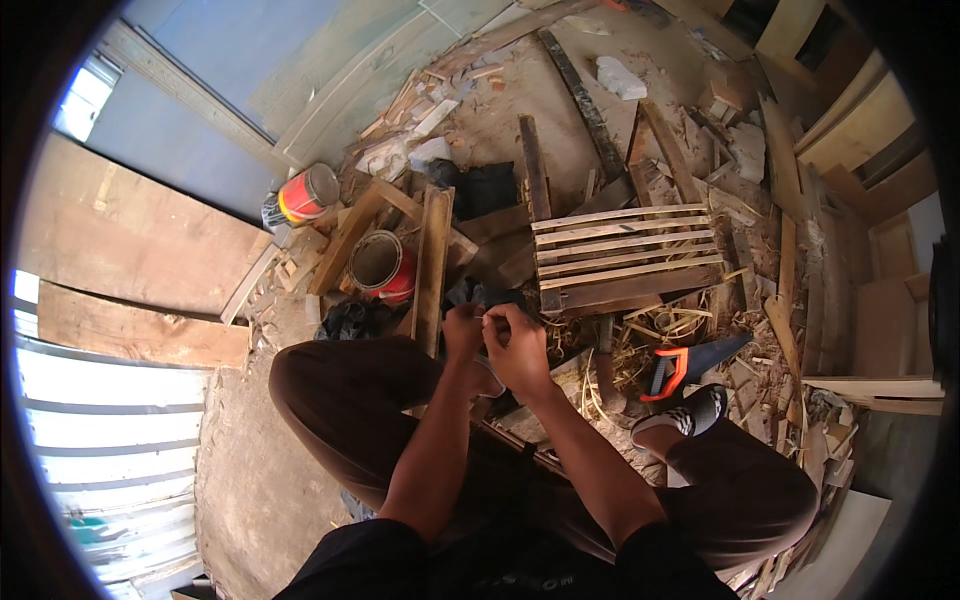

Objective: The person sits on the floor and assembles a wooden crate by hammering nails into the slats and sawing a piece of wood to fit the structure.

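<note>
a seated person's left hand (pixel 462 332) and right hand (pixel 516 348) meet in front of the knees, each grip narrow, fingertips pinched close together (i cannot tell whether anything is between them). a slatted wooden frame (pixel 628 246) lies just beyond and to the right; a wooden plank (pixel 433 262) stretches away near the left hand, beside a red bucket (pixel 402 284). an orange-and-black-handled handsaw (pixel 712 362) rests near a checkered shoe (pixel 706 408).

I see orange and black on the saw (pixel 700 366), pale straw-yellow on the slats (pixel 620 216), a black-and-white pattern on the shoe (pixel 706 410). To me, the trousers (pixel 345 400) look dark brown, the shirt (pixel 370 560) black, the bucket (pixel 400 280) red, the wall (pixel 230 60) dull blue.
</note>
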Action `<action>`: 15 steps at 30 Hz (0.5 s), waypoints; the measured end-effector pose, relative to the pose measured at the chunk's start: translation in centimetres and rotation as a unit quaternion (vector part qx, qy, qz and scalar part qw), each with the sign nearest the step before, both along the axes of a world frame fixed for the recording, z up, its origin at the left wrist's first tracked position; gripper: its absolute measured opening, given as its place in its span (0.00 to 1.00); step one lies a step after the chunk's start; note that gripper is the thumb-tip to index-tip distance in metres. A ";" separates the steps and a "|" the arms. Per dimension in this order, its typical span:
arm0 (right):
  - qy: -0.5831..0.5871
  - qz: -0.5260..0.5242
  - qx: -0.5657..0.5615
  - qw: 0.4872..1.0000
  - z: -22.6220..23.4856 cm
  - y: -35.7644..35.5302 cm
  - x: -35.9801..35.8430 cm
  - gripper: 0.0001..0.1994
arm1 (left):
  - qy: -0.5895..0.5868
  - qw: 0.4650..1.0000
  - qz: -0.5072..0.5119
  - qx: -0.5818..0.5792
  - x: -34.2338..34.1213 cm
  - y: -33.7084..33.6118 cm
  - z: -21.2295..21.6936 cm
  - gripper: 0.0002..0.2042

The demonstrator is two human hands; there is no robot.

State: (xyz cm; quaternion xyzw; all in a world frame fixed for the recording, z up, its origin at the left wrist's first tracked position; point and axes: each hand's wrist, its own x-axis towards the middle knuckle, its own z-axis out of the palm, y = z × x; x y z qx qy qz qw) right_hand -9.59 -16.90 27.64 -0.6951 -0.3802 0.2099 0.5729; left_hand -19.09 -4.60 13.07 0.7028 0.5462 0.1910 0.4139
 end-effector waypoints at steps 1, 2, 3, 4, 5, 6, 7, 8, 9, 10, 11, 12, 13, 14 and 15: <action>0.021 -0.002 0.029 0.999 1.5 -0.3 0.4 0.05 | -0.021 0.999 0.014 0.041 0.5 0.3 1.1 0.15; 0.042 -0.005 0.049 0.998 3.2 -0.5 1.2 0.05 | -0.042 0.995 0.029 0.082 1.0 0.6 2.2 0.15; 0.059 -0.012 0.069 0.996 5.3 -0.8 2.6 0.05 | -0.069 0.989 0.041 0.122 2.0 0.9 4.2 0.14; 0.076 -0.021 0.086 0.993 7.2 -1.2 4.1 0.06 | -0.089 0.989 0.017 0.113 2.8 1.4 6.4 0.13; 0.096 -0.031 0.121 0.988 9.6 -1.8 5.9 0.05 | -0.113 0.988 -0.005 0.103 3.7 1.9 9.2 0.12; 0.115 -0.040 0.154 0.981 11.8 -2.5 7.8 0.05 | -0.165 0.982 -0.024 0.093 4.5 2.4 11.8 0.11; 0.032 -0.040 0.160 0.986 13.1 -3.2 10.4 0.04 | -0.212 0.973 -0.038 0.087 5.3 2.7 14.9 0.11; -0.047 -0.037 0.163 0.985 14.1 -3.8 13.3 0.04 | -0.161 0.981 -0.047 0.097 6.2 2.3 19.1 0.11; -0.089 -0.042 0.133 0.986 16.5 -4.7 15.5 0.02 | -0.126 0.979 -0.082 0.134 7.3 1.8 23.0 0.10; -0.130 -0.045 0.103 0.985 19.0 -5.6 17.7 0.02 | -0.090 0.975 -0.113 0.171 8.2 1.4 26.4 0.10; -0.167 -0.053 0.081 0.981 20.6 -6.1 20.3 0.02 | -0.062 0.964 -0.168 0.195 9.2 1.1 29.3 0.10; -0.206 -0.065 0.055 0.975 21.9 -6.8 23.0 0.03 | -0.037 0.949 -0.226 0.215 10.6 0.7 31.5 0.10; -0.184 -0.081 0.028 0.979 22.9 -8.0 25.1 0.03 | -0.039 0.937 -0.269 0.219 11.7 -0.5 32.9 0.11; -0.166 -0.107 0.006 0.980 23.8 -9.1 27.4 0.03 | -0.047 0.930 -0.294 0.217 13.5 -1.3 33.7 0.11; -0.152 -0.114 0.016 0.982 23.3 -10.2 29.9 0.04 | -0.053 0.920 -0.323 0.215 15.2 -1.9 34.4 0.11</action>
